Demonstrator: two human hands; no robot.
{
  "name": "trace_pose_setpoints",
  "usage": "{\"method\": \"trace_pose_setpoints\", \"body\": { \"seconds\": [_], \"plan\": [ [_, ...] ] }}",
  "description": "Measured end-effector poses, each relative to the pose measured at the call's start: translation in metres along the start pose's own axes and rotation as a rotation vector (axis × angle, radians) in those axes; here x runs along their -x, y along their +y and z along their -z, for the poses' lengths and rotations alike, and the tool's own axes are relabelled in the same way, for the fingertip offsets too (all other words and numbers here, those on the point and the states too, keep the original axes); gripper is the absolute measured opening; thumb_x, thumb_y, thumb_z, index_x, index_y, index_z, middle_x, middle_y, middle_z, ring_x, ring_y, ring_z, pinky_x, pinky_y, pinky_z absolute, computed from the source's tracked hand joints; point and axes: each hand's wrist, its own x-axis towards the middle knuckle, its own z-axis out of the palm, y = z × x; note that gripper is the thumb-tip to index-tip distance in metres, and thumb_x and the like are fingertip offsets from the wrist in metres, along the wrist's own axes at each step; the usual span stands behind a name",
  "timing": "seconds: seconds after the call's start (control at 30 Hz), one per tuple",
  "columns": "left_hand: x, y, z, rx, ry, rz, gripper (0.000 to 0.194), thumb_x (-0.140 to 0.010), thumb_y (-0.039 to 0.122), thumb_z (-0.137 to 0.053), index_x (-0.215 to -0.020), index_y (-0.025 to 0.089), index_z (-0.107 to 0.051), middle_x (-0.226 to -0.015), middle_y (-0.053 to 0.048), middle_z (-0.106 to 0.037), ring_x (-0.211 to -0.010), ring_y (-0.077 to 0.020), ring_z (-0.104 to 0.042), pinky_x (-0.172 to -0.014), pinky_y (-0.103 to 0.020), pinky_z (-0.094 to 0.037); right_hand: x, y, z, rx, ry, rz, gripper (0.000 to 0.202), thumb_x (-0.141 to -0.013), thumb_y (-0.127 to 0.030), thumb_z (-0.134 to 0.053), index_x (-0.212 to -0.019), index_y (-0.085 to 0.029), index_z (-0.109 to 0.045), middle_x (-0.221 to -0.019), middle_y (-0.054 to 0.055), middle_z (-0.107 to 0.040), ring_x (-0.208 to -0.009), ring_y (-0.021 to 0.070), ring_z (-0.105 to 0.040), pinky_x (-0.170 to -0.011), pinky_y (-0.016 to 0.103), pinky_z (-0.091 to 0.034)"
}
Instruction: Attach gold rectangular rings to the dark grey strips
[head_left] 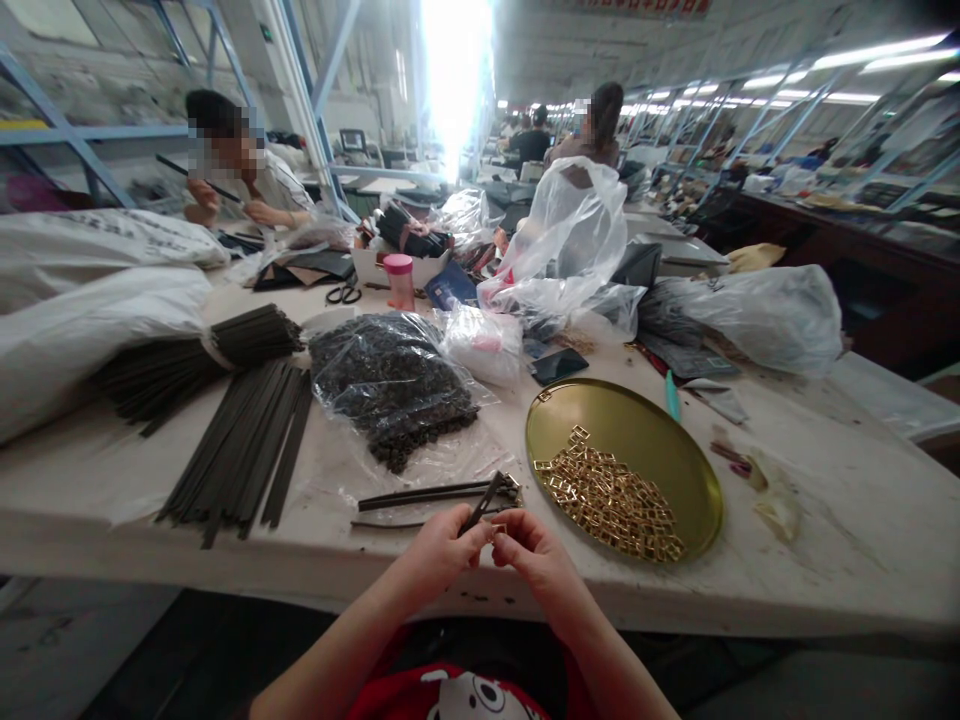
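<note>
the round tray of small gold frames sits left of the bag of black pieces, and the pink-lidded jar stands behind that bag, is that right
Not quite: the head view shows the round tray of small gold frames right of the bag of black pieces. The pink-lidded jar does stand behind that bag.

Both forearms point(356, 630) converge forward, left fingers point(453, 524) and right fingers point(525, 526) pinching.

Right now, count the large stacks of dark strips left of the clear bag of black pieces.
2: a banded bundle beside the nearer white sack, and a loose stack closer to the table edge, left of the left hand. The sack may hide more.
</note>
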Motion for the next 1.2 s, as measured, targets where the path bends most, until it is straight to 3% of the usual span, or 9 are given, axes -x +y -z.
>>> {"method": "trace_pose_setpoints", "body": {
  "seconds": [0.13,0.5,0.73,1.03,1.2],
  "plan": [
    [0.002,0.003,0.0,0.004,-0.016,-0.011,0.032,-0.081,0.044,-0.041,-0.072,0.015,-0.052,-0.057,0.004,-0.048,-0.054,-0.0107,-0.043,-0.051,-0.021,-0.032,0.002,-0.001,-0.001,-0.03,0.062,0.001,0.03,-0.066,-0.039,-0.069,-0.083,-0.017,-0.059,-0.068,-0.003,-0.056,-0.059,0.0099,-0.049,-0.061,0.024,-0.038],
    [0.004,0.004,0.002,-0.09,-0.058,-0.105,0.029,-0.08,0.035,-0.042,-0.085,0.013,-0.061,-0.075,-0.002,-0.061,-0.07,-0.0161,-0.051,-0.063,-0.023,-0.038,0.001,-0.003,0.003,-0.06,-0.047,-0.089,0.033,-0.061,-0.038,-0.073,-0.083,-0.017,-0.061,-0.073,-0.002,-0.058,-0.06,0.0091,-0.047,-0.06,0.024,-0.037],
    [0.003,0.001,0.004,-0.123,-0.049,-0.045,0.032,-0.081,0.04,-0.041,-0.077,0.013,-0.058,-0.06,0.003,-0.049,-0.058,-0.0122,-0.043,-0.053,-0.021,-0.032,0.002,-0.009,0.006,0.053,-0.034,-0.057,0.029,-0.064,-0.042,-0.07,-0.073,-0.015,-0.062,-0.064,-0.003,-0.056,-0.058,0.0098,-0.046,-0.059,0.024,-0.036],
    [0.002,-0.002,0.0,-0.129,0.051,-0.087,0.033,-0.082,0.042,-0.04,-0.066,0.015,-0.049,-0.06,0.004,-0.046,-0.059,-0.0119,-0.041,-0.054,-0.022,-0.029,-0.001,-0.001,0.005,0.035,-0.095,-0.126,0.033,-0.061,-0.044,-0.072,-0.066,-0.015,-0.059,-0.059,-0.002,-0.056,-0.053,0.0092,-0.046,-0.055,0.024,-0.035],
    [0.004,0.001,-0.004,-0.108,0.044,-0.045,0.035,-0.081,0.046,-0.041,-0.067,0.015,-0.05,-0.059,0.004,-0.047,-0.058,-0.0117,-0.042,-0.053,-0.022,-0.029,-0.003,-0.003,0.003,0.036,0.024,-0.041,0.027,-0.067,-0.041,-0.069,-0.068,-0.015,-0.062,-0.064,-0.002,-0.057,-0.058,0.0096,-0.046,-0.057,0.023,-0.035]
  ]
}}
